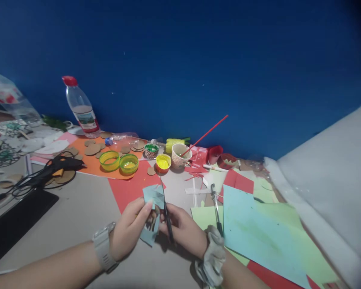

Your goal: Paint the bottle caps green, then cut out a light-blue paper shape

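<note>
A small piece of light blue paper (pixel 154 194) is pinched between the thumb and fingers of my left hand (pixel 131 225), over the grey tabletop. Its lower part bears a small dark and brownish patch that I cannot make out. My right hand (pixel 183 229) is closed on a pair of dark scissors (pixel 167 220). The thin blades point up and away, along the right edge of the paper. My right fingers hide part of the handles. Beneath and beyond the paper lies a red sheet (pixel 129 190).
Behind my hands stand a paper cup (pixel 179 157) with a red stick (pixel 207 134), yellow-green rings (pixel 109 161) and a red-capped bottle (pixel 83 110). Blue paper (pixel 258 237) and a pen (pixel 216 208) lie right. A black glue gun (pixel 67 162) and phone-like slab (pixel 21 224) lie left.
</note>
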Available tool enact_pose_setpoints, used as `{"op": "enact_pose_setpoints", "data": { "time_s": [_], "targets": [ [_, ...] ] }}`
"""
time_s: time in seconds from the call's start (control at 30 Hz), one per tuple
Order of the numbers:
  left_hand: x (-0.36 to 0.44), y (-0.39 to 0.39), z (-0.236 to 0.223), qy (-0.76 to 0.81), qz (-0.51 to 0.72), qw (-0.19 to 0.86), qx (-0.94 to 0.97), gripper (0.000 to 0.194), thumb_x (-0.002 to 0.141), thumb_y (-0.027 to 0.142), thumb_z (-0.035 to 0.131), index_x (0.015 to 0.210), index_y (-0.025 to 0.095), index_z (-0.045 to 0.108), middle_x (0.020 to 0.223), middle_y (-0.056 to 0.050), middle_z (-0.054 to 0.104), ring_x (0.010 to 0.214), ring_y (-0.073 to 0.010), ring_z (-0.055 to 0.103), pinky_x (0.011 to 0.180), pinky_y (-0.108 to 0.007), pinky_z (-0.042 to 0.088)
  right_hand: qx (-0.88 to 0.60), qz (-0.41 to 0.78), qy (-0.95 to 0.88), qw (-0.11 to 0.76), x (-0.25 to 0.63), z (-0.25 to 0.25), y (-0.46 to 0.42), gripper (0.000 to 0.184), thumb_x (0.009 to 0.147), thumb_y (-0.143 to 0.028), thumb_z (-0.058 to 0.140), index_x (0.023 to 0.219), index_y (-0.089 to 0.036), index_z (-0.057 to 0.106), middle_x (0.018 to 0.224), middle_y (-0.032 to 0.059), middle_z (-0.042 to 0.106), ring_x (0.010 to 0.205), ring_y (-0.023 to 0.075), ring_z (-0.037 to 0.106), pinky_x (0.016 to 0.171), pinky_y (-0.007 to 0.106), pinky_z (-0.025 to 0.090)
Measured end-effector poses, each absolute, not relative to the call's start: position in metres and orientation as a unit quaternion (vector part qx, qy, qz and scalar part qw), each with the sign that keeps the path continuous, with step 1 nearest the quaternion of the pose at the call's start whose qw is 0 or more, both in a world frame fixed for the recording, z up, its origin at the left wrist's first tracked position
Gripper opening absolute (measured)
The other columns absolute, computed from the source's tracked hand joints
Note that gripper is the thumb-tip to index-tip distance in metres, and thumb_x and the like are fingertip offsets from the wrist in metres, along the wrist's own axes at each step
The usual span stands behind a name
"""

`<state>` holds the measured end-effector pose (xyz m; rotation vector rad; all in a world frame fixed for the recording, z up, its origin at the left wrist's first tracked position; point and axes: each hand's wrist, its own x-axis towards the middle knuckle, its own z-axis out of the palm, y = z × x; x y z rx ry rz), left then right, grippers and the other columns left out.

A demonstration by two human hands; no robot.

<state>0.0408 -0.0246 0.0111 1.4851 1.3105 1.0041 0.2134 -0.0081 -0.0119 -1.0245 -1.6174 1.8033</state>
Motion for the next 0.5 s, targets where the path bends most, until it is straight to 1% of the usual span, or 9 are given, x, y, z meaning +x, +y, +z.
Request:
{"op": "enact_pose_setpoints", "data": {
  "time_s": [0.07, 0.13, 0.23, 0.3, 0.37, 0.43, 0.47, 0.5],
  "targets": [
    [0.040, -0.023, 0.017, 0.553, 0.427, 0.419, 0.580, 0.040, 0.093, 0.044, 0.037, 0.066, 0.018, 0.050, 0.062, 0.000, 0.051, 0.060, -0.0149, 0.048, 0.059, -0.025, 0.042, -0.374, 0.674, -0.574, 0.275, 0.212, -0.015, -0.009, 0.033, 0.080, -0.045, 0.065, 0.094, -0.016, 0.054, 0.066, -0.0050, 0.049, 0.044, 0.0048, 0.039, 0.040, 0.018, 0.032],
    [0.037, -0.021, 0.025, 0.563, 0.421, 0.403, 0.586, 0.040, 0.093, 0.045, 0.037, 0.064, 0.019, 0.047, 0.061, 0.001, 0.048, 0.059, -0.0149, 0.046, 0.058, -0.024, 0.041, -0.374, 0.675, -0.545, 0.328, 0.211, -0.017, -0.008, 0.035, 0.079, -0.046, 0.066, 0.090, -0.017, 0.052, 0.062, -0.0062, 0.048, 0.040, 0.0046, 0.039, 0.038, 0.017, 0.031],
    [0.032, -0.020, 0.037, 0.534, 0.317, 0.414, 0.666, 0.041, 0.094, 0.044, 0.038, 0.065, 0.018, 0.051, 0.062, 0.001, 0.050, 0.060, -0.0144, 0.046, 0.059, -0.023, 0.039, -0.389, 0.665, -0.494, 0.403, 0.210, -0.018, -0.007, 0.040, 0.075, -0.051, 0.070, 0.084, -0.017, 0.049, 0.057, -0.0076, 0.047, 0.040, 0.0059, 0.043, 0.039, 0.018, 0.034],
    [0.030, -0.020, 0.046, 0.506, 0.232, 0.419, 0.717, 0.041, 0.094, 0.041, 0.039, 0.068, 0.017, 0.058, 0.064, 0.000, 0.055, 0.061, -0.0144, 0.049, 0.060, -0.023, 0.039, -0.399, 0.663, -0.472, 0.422, 0.210, -0.015, -0.006, 0.043, 0.072, -0.052, 0.072, 0.081, -0.018, 0.047, 0.055, -0.0073, 0.048, 0.041, 0.0071, 0.046, 0.041, 0.018, 0.036],
    [0.029, -0.020, 0.053, 0.490, 0.179, 0.415, 0.745, 0.041, 0.095, 0.039, 0.038, 0.072, 0.017, 0.064, 0.066, -0.001, 0.061, 0.062, -0.0152, 0.053, 0.061, -0.023, 0.040, -0.402, 0.670, -0.462, 0.419, 0.209, -0.012, -0.007, 0.044, 0.070, -0.052, 0.074, 0.080, -0.019, 0.046, 0.053, -0.0071, 0.050, 0.040, 0.0079, 0.047, 0.040, 0.019, 0.036],
    [0.026, -0.025, 0.062, 0.502, 0.177, 0.386, 0.754, 0.038, 0.094, 0.040, 0.040, 0.082, 0.018, 0.069, 0.076, -0.003, 0.067, 0.070, -0.0181, 0.059, 0.067, -0.025, 0.044, -0.397, 0.679, -0.462, 0.410, 0.208, -0.008, -0.008, 0.045, 0.070, -0.053, 0.073, 0.078, -0.019, 0.044, 0.050, -0.0078, 0.049, 0.038, 0.0078, 0.045, 0.039, 0.019, 0.034],
    [0.023, -0.030, 0.066, 0.511, 0.190, 0.363, 0.755, 0.033, 0.092, 0.042, 0.046, 0.091, 0.019, 0.070, 0.085, -0.005, 0.069, 0.078, -0.0206, 0.061, 0.072, -0.027, 0.046, -0.393, 0.683, -0.464, 0.405, 0.208, -0.007, -0.008, 0.045, 0.069, -0.053, 0.073, 0.078, -0.020, 0.044, 0.049, -0.0085, 0.049, 0.037, 0.0074, 0.044, 0.038, 0.018, 0.034],
    [0.019, -0.037, 0.070, 0.538, 0.230, 0.319, 0.746, 0.031, 0.088, 0.043, 0.053, 0.102, 0.020, 0.069, 0.099, -0.007, 0.069, 0.091, -0.0238, 0.061, 0.082, -0.030, 0.046, -0.390, 0.685, -0.465, 0.403, 0.208, -0.007, -0.008, 0.045, 0.069, -0.053, 0.073, 0.078, -0.020, 0.044, 0.047, -0.0092, 0.047, 0.036, 0.0069, 0.042, 0.038, 0.018, 0.033]
  ]
}}
